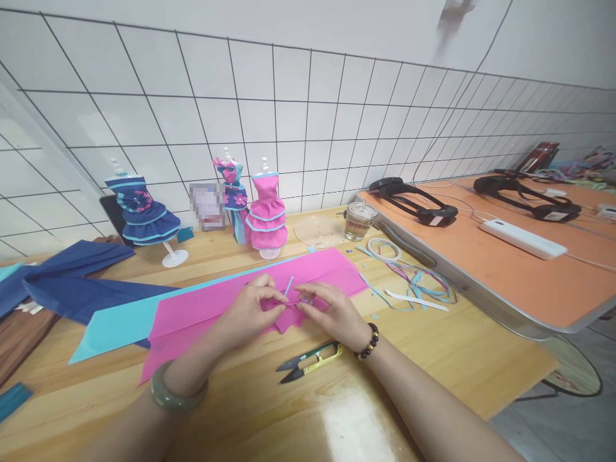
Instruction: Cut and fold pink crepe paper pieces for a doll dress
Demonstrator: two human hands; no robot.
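Observation:
My left hand [255, 307] and my right hand [333, 309] meet over a pink cloth, each pinching a small gathered pink fabric piece [283, 319] between thumb and fingers. A thin light blue strip [289, 285] sticks up between the hands. Beneath them lies the large pink cloth [192, 314], partly over a turquoise cloth [115, 327]. Yellow and black thread snips [310, 362] lie on the wooden table just in front of my right hand, touched by neither hand.
Three small mannequins in dresses, a blue one [149, 212] and a pink one [267, 215] among them, stand behind. A glass [360, 221], tape roll [384, 249] and tangled strips [428, 282] lie right. Dark blue cloth [81, 282] lies left; black headsets [414, 202] rest on the orange surface [529, 276].

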